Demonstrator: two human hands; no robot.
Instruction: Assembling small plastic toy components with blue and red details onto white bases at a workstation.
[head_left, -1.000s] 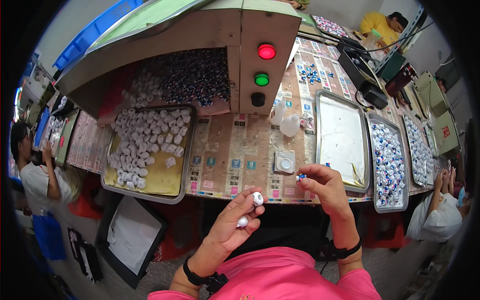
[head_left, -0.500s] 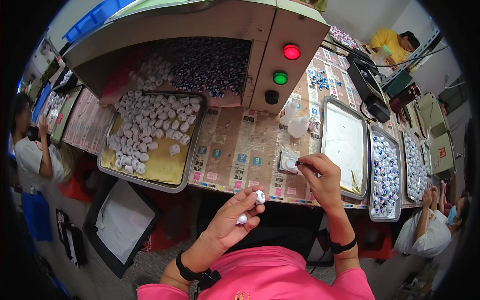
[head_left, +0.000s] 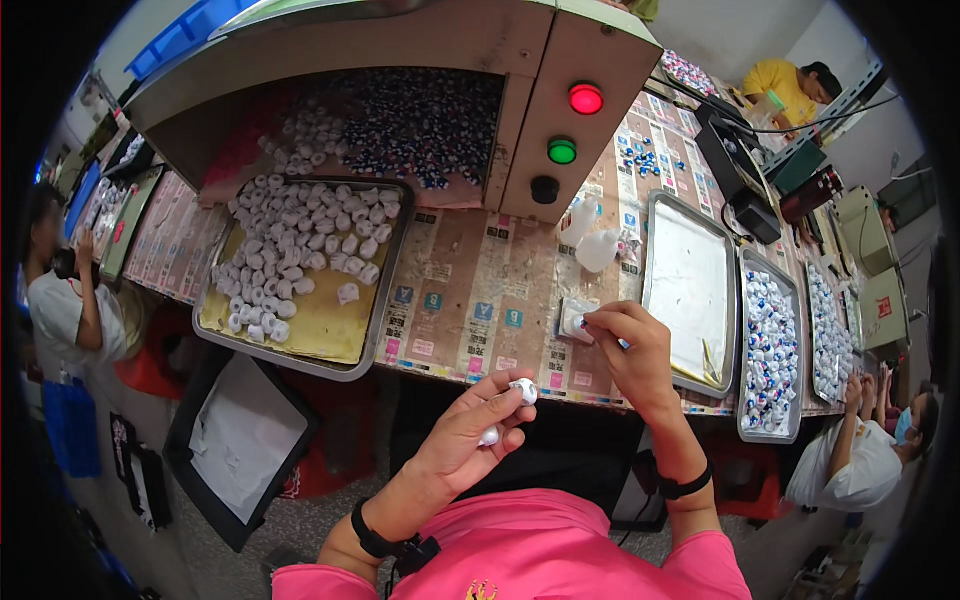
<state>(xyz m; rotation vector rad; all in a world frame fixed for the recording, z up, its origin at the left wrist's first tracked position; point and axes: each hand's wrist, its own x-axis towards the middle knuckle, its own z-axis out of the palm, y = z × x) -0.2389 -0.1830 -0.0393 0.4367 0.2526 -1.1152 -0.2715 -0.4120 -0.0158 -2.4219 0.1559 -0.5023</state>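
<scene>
My left hand [head_left: 462,428] is closed around two small, rounded white plastic pieces. One white piece [head_left: 523,391], with a dark opening in it, is pinched between thumb and forefinger. The other white piece [head_left: 489,436] sits lower, against the curled fingers. Over the table's front edge, my right hand [head_left: 640,352] has its fingers pinched together. A bit of a small blue-and-white piece [head_left: 623,343] shows among them; the rest is hidden. Its fingertips are beside a small pale block with a white round top [head_left: 576,318] on the table.
A metal tray [head_left: 372,340] of white pieces stands at left, before a machine housing [head_left: 600,60] with red and green lamps. Small blue parts [head_left: 430,120] lie inside it. White bottles [head_left: 597,252], a paper-lined tray [head_left: 690,290] and a tray of finished-looking pieces [head_left: 768,437] stand right. Co-workers sit at both sides.
My right hand has turned slightly and shifted a little left and nearer the pale block; the small dark piece at its fingertips no longer shows there. My left hand is nearly still.
</scene>
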